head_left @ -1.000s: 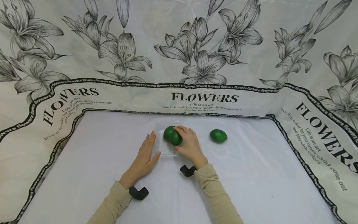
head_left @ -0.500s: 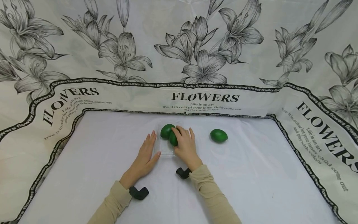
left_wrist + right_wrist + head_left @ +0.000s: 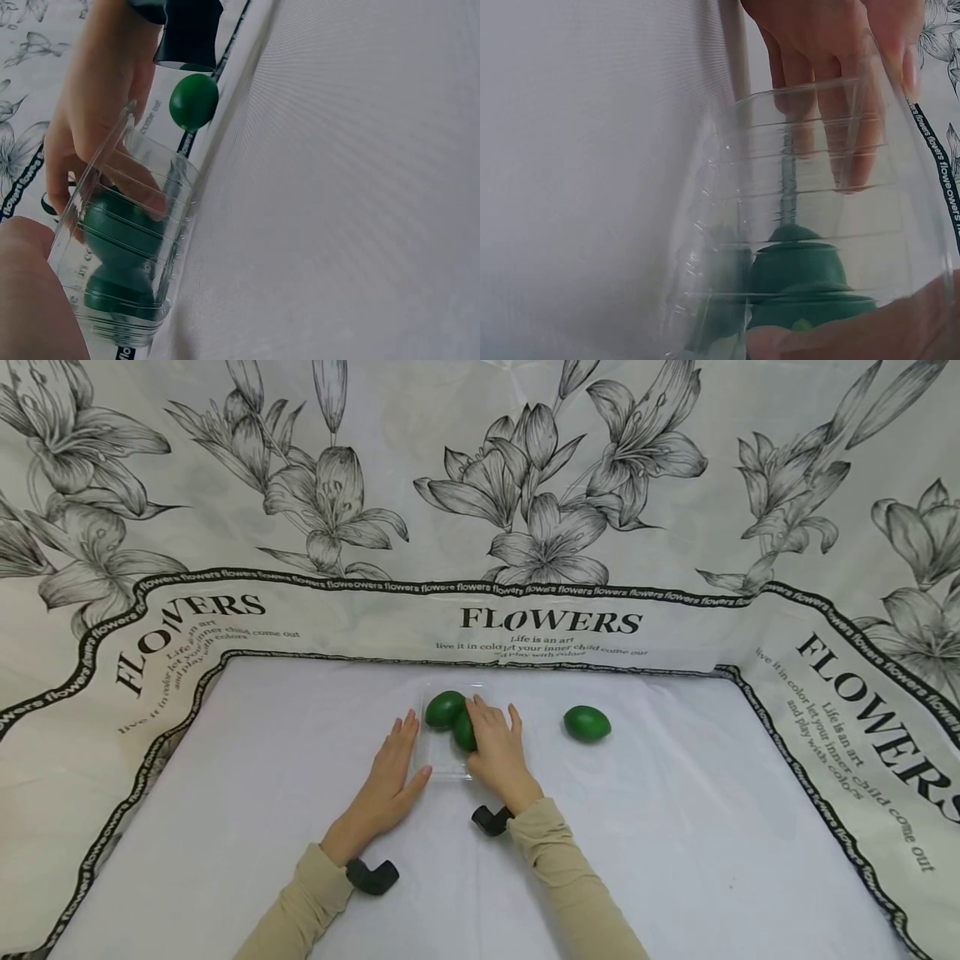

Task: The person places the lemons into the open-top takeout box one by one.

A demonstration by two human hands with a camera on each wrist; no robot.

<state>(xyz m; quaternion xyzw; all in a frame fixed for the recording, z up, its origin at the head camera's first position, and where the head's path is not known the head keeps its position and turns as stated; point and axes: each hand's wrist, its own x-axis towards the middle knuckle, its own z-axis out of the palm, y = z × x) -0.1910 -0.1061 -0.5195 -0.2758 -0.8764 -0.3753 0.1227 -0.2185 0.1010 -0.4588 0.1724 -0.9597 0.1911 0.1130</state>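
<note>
Far lime [image 3: 446,711] and near lime [image 3: 464,732], both green and smooth, are inside a clear plastic box [image 3: 448,766] toward the back of a white-covered table [image 3: 247,827]. The near lime lies a little to the right of the other and closer to the person, and the two appear to touch. The person's right hand [image 3: 501,750] reaches in over the box's right side, its thumb and fingers grasping the near lime, while the outermost finger stands apart from the others. The left hand [image 3: 385,785] rests along the box's left side, its fingers straight and its thumb spread toward the near left corner (that hand grasps nothing). Through the transparent wall, the left wrist view shows the right thumb bent against green skin. Well to the right, a third lime [image 3: 587,724] lies on its side on the cloth. Tan sleeves [image 3: 573,872] cover both forearms, and a curved black piece [image 3: 372,877] projects from each wrist. Behind everything hangs a pale curtain [image 3: 390,518] printed with grey lilies and the word FLOWERS.
</note>
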